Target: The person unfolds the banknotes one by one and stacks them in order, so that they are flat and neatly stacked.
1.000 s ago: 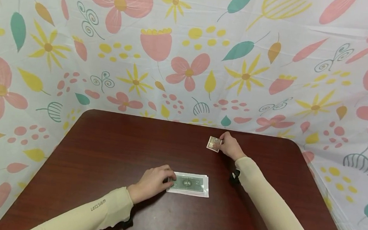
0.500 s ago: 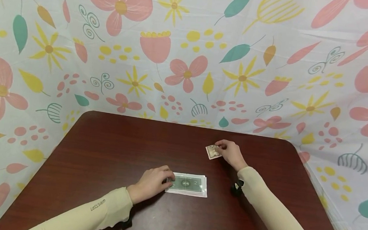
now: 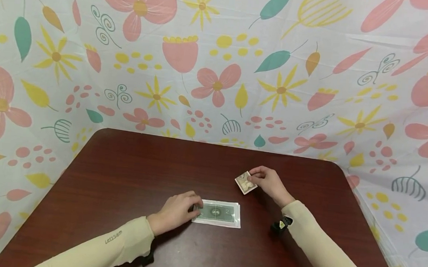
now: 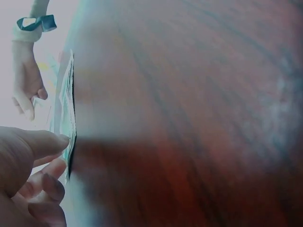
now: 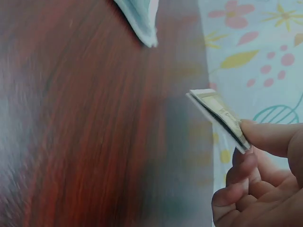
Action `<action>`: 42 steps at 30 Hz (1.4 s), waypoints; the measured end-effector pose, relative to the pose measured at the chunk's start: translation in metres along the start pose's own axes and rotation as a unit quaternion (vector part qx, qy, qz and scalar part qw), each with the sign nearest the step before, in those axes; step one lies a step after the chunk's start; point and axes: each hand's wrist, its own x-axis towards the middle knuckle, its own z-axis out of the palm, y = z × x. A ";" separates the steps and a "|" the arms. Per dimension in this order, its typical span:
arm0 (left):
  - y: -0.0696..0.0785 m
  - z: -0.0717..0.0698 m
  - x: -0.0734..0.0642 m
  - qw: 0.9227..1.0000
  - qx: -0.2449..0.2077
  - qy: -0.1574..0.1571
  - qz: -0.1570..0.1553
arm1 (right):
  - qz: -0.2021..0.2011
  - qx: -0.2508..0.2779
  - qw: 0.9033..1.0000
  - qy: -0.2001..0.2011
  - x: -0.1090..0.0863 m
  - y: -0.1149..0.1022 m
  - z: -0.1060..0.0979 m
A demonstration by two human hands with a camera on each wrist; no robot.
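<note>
A stack of green play banknotes, the top one marked with a 2, lies flat near the middle of the table. My left hand holds its left end, thumb and fingertips at the edge; the left wrist view shows the layered edges of the stack beside the thumb. Farther back and to the right, my right hand pinches a small folded banknote with tan print. In the right wrist view this folded banknote shows two thick layers, tilted, between thumb and fingers.
The dark red-brown table has rounded back corners. Behind it and at both sides hangs a white cloth printed with pink, yellow and teal flowers and leaves. Each wrist wears a black strap.
My right hand has drawn the folded banknote toward me, closer to the stack, and turned it. The left hand has stayed at the stack's left end.
</note>
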 end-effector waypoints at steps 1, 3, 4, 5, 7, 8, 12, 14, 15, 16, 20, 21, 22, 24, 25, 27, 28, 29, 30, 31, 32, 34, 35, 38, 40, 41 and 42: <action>0.000 0.000 0.000 1.000 -0.001 0.000 0.003 | 0.000 0.004 1.000 -0.005 -0.002 -0.001 0.000; -0.001 -0.001 0.001 1.000 -0.002 -0.003 0.008 | -0.002 0.011 1.000 -0.015 -0.006 -0.005 -0.001; -0.001 -0.001 0.001 1.000 -0.004 -0.004 0.010 | 0.000 0.015 1.000 -0.020 -0.008 -0.006 -0.001; -0.001 -0.002 0.001 1.000 -0.005 -0.004 0.012 | -0.002 0.019 0.999 -0.027 -0.010 -0.009 -0.002; 0.000 -0.003 0.002 1.000 -0.008 -0.002 0.016 | -0.003 0.022 0.999 -0.039 -0.013 -0.013 -0.002; 0.000 -0.004 0.002 1.000 -0.010 0.001 0.016 | -0.007 0.022 0.999 -0.046 -0.014 -0.015 -0.002; 0.003 -0.006 0.006 0.999 -0.021 0.024 0.019 | -0.025 0.021 0.997 -0.073 -0.021 -0.024 0.001; 0.004 -0.006 0.008 0.999 -0.026 0.038 0.019 | -0.035 0.023 0.995 -0.088 -0.024 -0.028 0.004; 0.005 -0.006 0.010 0.998 -0.029 0.045 0.018 | -0.040 0.023 0.994 -0.094 -0.025 -0.030 0.006; 0.006 -0.006 0.011 0.998 -0.032 0.050 0.016 | -0.043 0.023 0.994 -0.101 -0.027 -0.032 0.008; 0.009 -0.004 0.015 0.997 -0.050 0.061 0.005 | -0.062 0.025 0.990 -0.127 -0.031 -0.039 0.020; 0.011 -0.004 0.016 0.996 -0.058 0.062 0.003 | -0.065 0.026 0.988 -0.135 -0.033 -0.041 0.022; 0.012 -0.003 0.017 0.996 -0.066 0.064 0.001 | -0.069 0.025 0.987 -0.142 -0.034 -0.043 0.025; 0.014 -0.003 0.018 0.994 -0.082 0.066 -0.001 | -0.075 0.027 0.984 -0.157 -0.036 -0.046 0.030; 0.015 -0.002 0.019 0.994 -0.092 0.067 -0.001 | -0.079 0.026 0.983 -0.163 -0.037 -0.048 0.032; 0.016 -0.001 0.020 0.991 -0.117 0.066 -0.002 | -0.085 0.027 0.981 -0.174 -0.039 -0.051 0.035; 0.016 0.000 0.021 0.990 -0.128 0.065 -0.002 | -0.088 0.026 0.980 -0.177 -0.039 -0.052 0.037; 0.017 0.000 0.021 0.988 -0.141 0.063 -0.002 | -0.091 0.026 0.979 -0.180 -0.039 -0.053 0.039; 0.017 0.001 0.022 0.986 -0.156 0.060 -0.004 | -0.093 0.025 0.979 -0.180 -0.039 -0.055 0.040; 0.017 0.001 0.022 0.984 -0.171 0.059 -0.007 | -0.094 0.024 0.979 -0.180 -0.039 -0.055 0.041; 0.017 0.001 0.022 0.981 -0.185 0.056 -0.011 | -0.096 0.024 0.979 -0.179 -0.039 -0.056 0.042; 0.017 0.002 0.023 0.976 -0.212 0.053 -0.022 | -0.102 0.022 0.979 -0.175 -0.039 -0.056 0.044; 0.017 0.002 0.023 0.973 -0.223 0.052 -0.027 | -0.105 0.021 0.979 -0.172 -0.039 -0.057 0.045; 0.016 0.004 0.023 0.968 -0.243 0.050 -0.038 | -0.122 0.011 0.979 -0.164 -0.039 -0.057 0.048; 0.016 0.005 0.022 0.966 -0.248 0.053 -0.043 | -0.136 -0.004 0.979 -0.153 -0.041 -0.057 0.050; 0.015 0.005 0.022 0.966 -0.249 0.056 -0.044 | -0.144 -0.015 0.979 -0.143 -0.042 -0.057 0.051; 0.015 0.005 0.022 0.965 -0.252 0.059 -0.046 | -0.156 -0.028 0.979 -0.132 -0.042 -0.057 0.052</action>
